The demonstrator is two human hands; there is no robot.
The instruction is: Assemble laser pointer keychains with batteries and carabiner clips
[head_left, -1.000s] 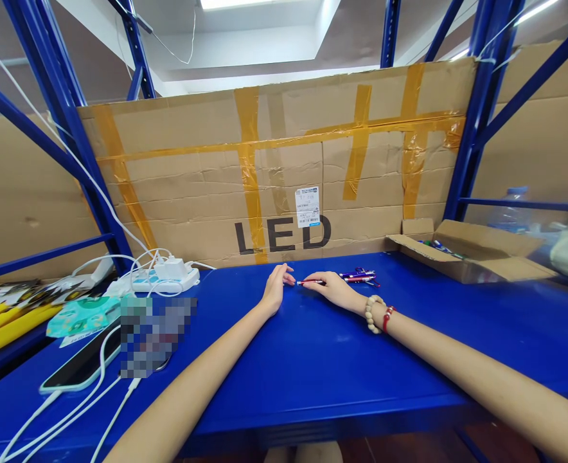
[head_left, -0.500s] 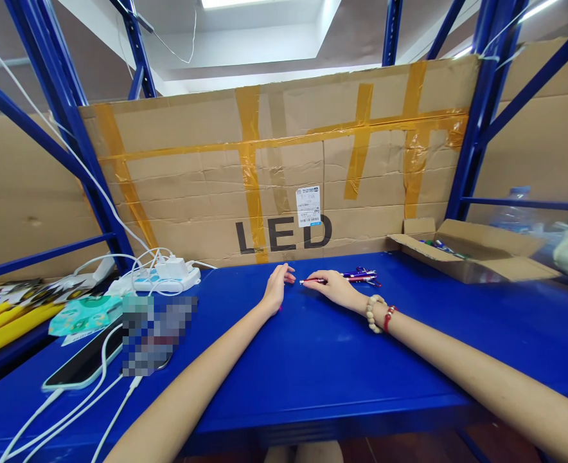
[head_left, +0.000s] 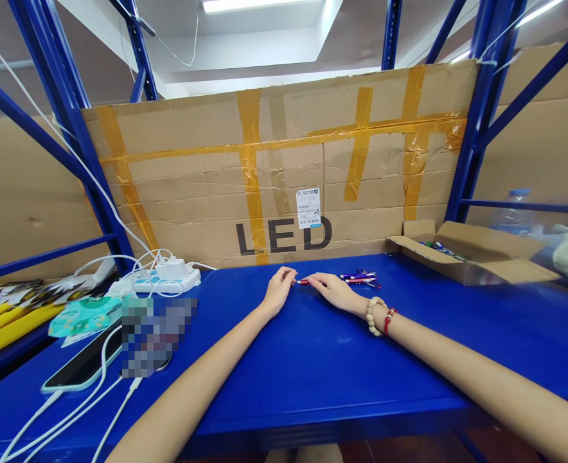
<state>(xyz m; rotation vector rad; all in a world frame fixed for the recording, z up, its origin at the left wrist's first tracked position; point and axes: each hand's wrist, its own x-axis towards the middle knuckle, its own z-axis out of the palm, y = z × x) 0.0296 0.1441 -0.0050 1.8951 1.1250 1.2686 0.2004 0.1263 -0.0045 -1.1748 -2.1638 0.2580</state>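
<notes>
A slim red pen [head_left: 304, 282] lies level between my two hands, low over the blue shelf top [head_left: 332, 366]. My left hand [head_left: 279, 290] is closed, its fingertips pinching the pen's left tip. Around the pen's other end my right hand [head_left: 333, 290] is closed, hiding that part. Just beyond the right hand, several red and purple pens [head_left: 361, 278] lie in a small group on the shelf.
An open cardboard box [head_left: 477, 270] with pens inside stands at the right. On the left are a power strip [head_left: 187, 280], white cables, a phone [head_left: 84, 360], a teal packet [head_left: 84, 316] and yellow items [head_left: 18, 325]. A cardboard sheet [head_left: 192, 193] closes off the back.
My left hand has closed its fingers on the pen's left tip; before, they were apart from it. The right hand has stayed nearly in place, holding the pen.
</notes>
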